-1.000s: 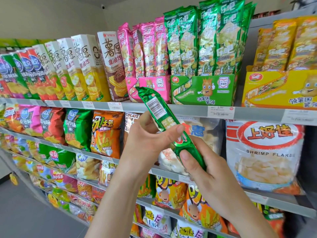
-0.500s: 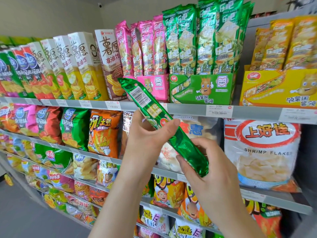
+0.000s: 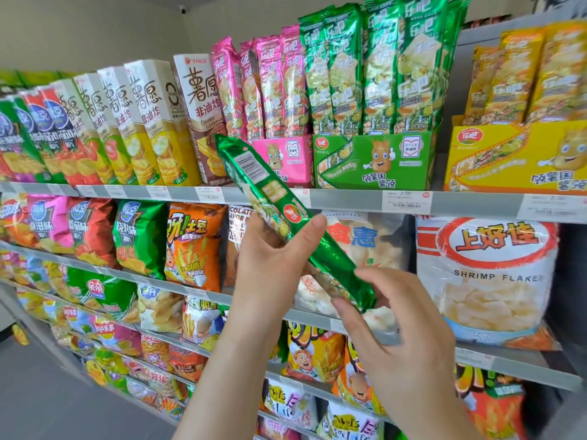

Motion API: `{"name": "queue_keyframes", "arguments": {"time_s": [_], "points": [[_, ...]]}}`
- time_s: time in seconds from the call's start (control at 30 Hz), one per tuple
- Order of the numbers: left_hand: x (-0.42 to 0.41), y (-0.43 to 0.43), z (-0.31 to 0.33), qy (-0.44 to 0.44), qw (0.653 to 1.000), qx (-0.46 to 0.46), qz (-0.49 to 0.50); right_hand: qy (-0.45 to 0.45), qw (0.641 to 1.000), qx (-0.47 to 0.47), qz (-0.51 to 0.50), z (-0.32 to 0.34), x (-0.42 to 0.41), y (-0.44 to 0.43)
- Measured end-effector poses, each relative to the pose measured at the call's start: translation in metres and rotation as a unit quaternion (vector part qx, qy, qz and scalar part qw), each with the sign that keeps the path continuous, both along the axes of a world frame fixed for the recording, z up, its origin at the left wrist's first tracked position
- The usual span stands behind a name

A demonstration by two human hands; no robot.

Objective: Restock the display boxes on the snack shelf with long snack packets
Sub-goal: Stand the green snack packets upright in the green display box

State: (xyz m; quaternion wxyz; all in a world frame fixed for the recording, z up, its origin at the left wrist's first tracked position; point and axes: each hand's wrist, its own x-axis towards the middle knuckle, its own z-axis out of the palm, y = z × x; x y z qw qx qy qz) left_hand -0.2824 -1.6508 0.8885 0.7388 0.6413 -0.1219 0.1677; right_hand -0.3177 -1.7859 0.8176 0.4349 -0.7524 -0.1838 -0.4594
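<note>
Green foil between the hands: the left hand [image 3: 273, 258] curls thumb and fingers round the middle of a tilted long snack packet [image 3: 263, 185]. The packet's lower end lies between the thumb and forefinger of the right hand [image 3: 403, 331], but whether they pinch it is unclear. Behind, on the top shelf [image 3: 349, 198], the green display box [image 3: 371, 160] holds upright packets.

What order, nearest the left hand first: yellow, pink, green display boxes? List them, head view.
1. pink display box, above the left hand holding the green packet.
2. green display box, upper right.
3. yellow display box, far right.
</note>
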Motion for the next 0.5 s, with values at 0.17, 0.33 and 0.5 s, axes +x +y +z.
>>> {"name": "queue_keyframes", "arguments": {"time_s": [0.17, 0.33, 0.5], "points": [[0.001, -0.003, -0.009, 0.014, 0.996, -0.014, -0.089, 0.132, 0.938, 0.255, 0.196, 0.012, -0.004, -0.002], [-0.001, -0.005, -0.012, 0.018, 0.985, -0.045, -0.167, 0.2, 0.905, 0.295, 0.233, 0.015, -0.001, -0.011], [-0.004, -0.006, -0.008, -0.02, 0.973, -0.08, -0.216, 0.256, 0.857, 0.322, 0.312, 0.014, 0.001, -0.013]]}}
